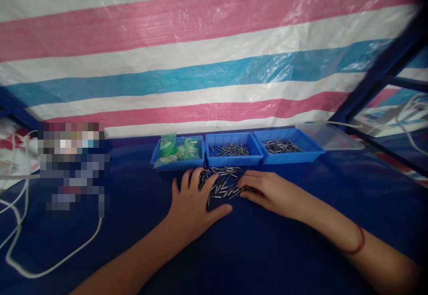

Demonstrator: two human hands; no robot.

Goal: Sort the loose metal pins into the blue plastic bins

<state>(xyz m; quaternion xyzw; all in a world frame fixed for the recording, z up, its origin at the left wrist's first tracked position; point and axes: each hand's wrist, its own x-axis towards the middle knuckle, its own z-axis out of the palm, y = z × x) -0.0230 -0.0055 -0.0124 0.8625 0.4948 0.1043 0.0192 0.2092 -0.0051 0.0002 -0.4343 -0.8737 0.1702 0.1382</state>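
Loose metal pins (pixel 222 191): heaped on the blue tabletop (pixel 254 250), just in front of the middle of three blue trays, between the two hands. They lie flat and crisscrossed; a single thin layer would explain why individual pins show.

Left hand (pixel 192 203): palm down, fingers spread, not clenched. Fingertips are over the left edge of the heap, thumb out along the near side. Reads like a loose fence for the pins, not a grip. Whether any fingertip presses a pin, can't tell.

Right hand (pixel 265 190): at the heap's right edge, fingers curled toward the thumb. Looks like a pinch, probably because the pins are too thin for a full-hand grasp. Fingers hide the contact; can't tell if it has a pin.

Middle tray (pixel 234 159) and right tray (pixel 294 157): both hold similar pins, walls presumably there to stop rolling. Left tray (pixel 180 167): green plastic packets (pixel 189 150), so the packets sit apart from the pins. Trays stand in a row along the back, which seems to leave the front surface for the hands.

Beyond: clear flat panel (pixel 331 136) by the right tray, striped sheet (pixel 200 72) behind, white cable (pixel 33 277) at left, well apart from the heap. Far-left patch is pixelated; contents unreadable.
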